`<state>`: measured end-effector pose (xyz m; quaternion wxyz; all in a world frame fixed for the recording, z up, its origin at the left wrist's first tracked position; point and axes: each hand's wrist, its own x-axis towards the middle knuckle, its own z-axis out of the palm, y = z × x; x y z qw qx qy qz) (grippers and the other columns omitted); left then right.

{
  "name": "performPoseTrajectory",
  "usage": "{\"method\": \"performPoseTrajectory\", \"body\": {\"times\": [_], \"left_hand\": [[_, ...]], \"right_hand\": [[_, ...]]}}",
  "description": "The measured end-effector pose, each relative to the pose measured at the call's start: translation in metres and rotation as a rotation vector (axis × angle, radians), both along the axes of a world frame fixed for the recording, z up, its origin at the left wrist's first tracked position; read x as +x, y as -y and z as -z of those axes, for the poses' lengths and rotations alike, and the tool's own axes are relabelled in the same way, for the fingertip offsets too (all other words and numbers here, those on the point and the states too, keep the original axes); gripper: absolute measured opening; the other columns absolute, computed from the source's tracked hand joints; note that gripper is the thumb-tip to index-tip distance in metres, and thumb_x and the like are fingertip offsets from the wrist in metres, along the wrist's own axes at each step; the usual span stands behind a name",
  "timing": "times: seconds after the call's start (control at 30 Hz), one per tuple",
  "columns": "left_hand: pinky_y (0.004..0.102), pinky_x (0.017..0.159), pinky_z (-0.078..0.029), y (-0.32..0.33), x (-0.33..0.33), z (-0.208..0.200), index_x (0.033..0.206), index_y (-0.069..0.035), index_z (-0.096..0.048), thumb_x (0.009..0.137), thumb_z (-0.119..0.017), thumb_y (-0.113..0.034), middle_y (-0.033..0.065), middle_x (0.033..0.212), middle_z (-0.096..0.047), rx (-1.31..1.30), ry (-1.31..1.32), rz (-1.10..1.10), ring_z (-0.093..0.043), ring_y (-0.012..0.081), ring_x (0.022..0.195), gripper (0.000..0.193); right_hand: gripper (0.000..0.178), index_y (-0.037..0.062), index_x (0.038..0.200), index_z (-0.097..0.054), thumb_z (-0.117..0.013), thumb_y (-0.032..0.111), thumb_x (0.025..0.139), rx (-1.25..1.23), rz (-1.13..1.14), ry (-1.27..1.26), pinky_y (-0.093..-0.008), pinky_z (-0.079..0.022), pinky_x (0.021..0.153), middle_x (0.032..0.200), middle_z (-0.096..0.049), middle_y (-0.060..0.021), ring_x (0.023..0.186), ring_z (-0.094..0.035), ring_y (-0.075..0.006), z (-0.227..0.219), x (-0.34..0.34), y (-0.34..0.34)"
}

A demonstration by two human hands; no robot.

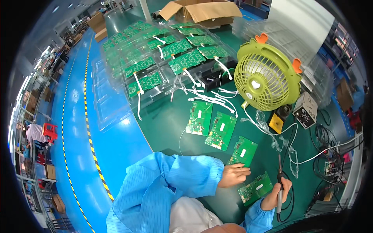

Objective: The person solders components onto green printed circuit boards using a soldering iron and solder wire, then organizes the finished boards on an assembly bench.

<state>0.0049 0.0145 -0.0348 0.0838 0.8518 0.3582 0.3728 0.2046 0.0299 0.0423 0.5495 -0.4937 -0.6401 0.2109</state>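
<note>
My right hand (279, 193) is closed around the handle of a soldering iron (279, 174), its tip pointing up and away from me. Beside it, nearest to me, lies a green circuit board (261, 185). My left hand (234, 175) rests at the near edge of another green circuit board (244, 150), fingers curled together; whatever they may pinch is too small to make out. Two more boards, a middle one (220, 134) and a left one (199, 116), continue the slanting row. A thin wire (180, 141) curves from the left board toward my left sleeve.
Clear plastic trays (112, 105) with many boards and white cables (211, 99) lie at the back left. A green fan (266, 77), a yellow iron stand (276, 122) and a soldering station (305, 110) stand right. Black cords tangle at the right edge. A cardboard box (206, 11) sits behind.
</note>
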Motion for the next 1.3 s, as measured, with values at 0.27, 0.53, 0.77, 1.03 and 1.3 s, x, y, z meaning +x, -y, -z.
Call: {"method": "performPoseTrajectory", "body": {"times": [0.27,0.53,0.77,1.03,1.3], "left_hand": [[0.0376,0.094,-0.042,-0.017,-0.046,-0.015,0.089,-0.007,-0.052,0.082,-0.056,-0.013,0.0089,0.112,-0.06,0.04,-0.038,-0.193,-0.056,0.024,0.108,0.01],[0.0365,0.079,-0.043,0.02,0.025,-0.034,0.085,-0.009,-0.049,0.08,-0.052,-0.014,0.0085,0.087,-0.055,-0.013,-0.033,0.203,-0.056,0.0252,0.076,0.007],[0.0493,0.103,-0.03,0.01,0.065,0.045,0.092,-0.005,-0.052,0.083,-0.05,-0.017,0.0157,0.128,-0.049,0.136,-0.013,0.242,-0.041,0.0317,0.125,0.015],[0.0389,0.089,-0.042,-0.007,-0.018,-0.004,0.088,-0.008,-0.059,0.082,-0.057,-0.017,0.0098,0.115,-0.059,0.188,-0.074,-0.091,-0.054,0.0225,0.109,0.01],[0.03,0.065,-0.044,-0.01,-0.029,-0.041,0.083,-0.006,-0.057,0.08,-0.061,-0.006,0.0068,0.086,-0.058,-0.212,0.205,-0.112,-0.054,0.0183,0.073,0.005]], "right_hand": [[0.025,-0.0013,0.105,-0.055,-0.045,0.008,0.085,-0.053,0.097,-0.194,-0.0274,-0.037,0.078,0.102,-0.051,-0.0108,0.085,-0.045,-0.0184,0.02,0.007,-0.003],[0.025,0.0008,0.111,-0.053,-0.046,0.015,0.091,0.027,0.204,-0.409,-0.0268,-0.037,0.081,0.105,-0.051,-0.0102,0.084,-0.044,-0.0167,0.023,0.001,-0.007],[0.024,-0.0002,0.11,-0.054,-0.05,0.01,0.089,0.037,0.084,-0.497,-0.027,-0.038,0.083,0.109,-0.051,-0.0123,0.089,-0.047,-0.0175,0.031,0.022,-0.005],[0.027,0.0014,0.102,-0.055,-0.054,-0.004,0.076,0.113,-0.083,-0.375,-0.0313,-0.042,0.082,0.106,-0.051,-0.0135,0.093,-0.049,-0.0225,0.02,0.0,-0.003],[0.028,0.0031,0.101,-0.054,-0.055,-0.005,0.074,-0.03,-0.028,-0.401,-0.0293,-0.041,0.078,0.099,-0.05,-0.0114,0.086,-0.047,-0.0207,0.011,-0.014,0.009]]}}
